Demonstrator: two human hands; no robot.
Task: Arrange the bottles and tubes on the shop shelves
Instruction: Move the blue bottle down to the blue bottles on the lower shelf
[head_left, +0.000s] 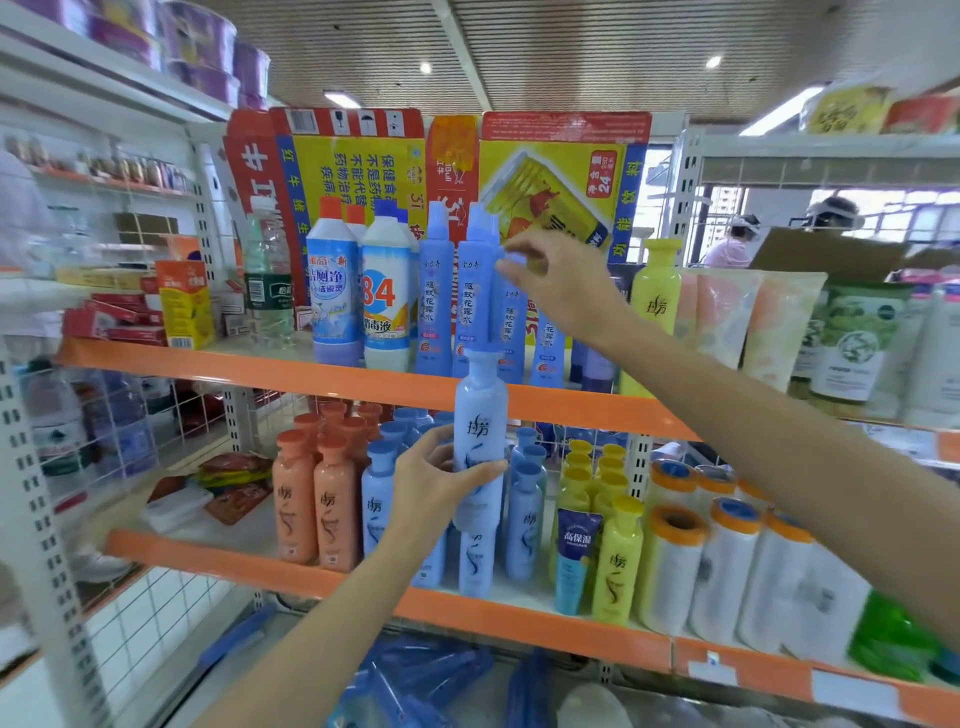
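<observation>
On the upper shelf (311, 366), cleaner bottles (358, 291) stand left of the tubes (470, 291). Boxes (441, 156) stand behind them. On the lower shelf (363, 587), bottles (322, 509) stand left of the rolls (727, 566).

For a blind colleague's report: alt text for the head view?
A person's left hand grips a pale blue bottle before orange-edged shop shelves, while the right hand pinches the top of a blue tube on the upper shelf. Orange, blue and yellow bottles fill the lower shelf.
</observation>
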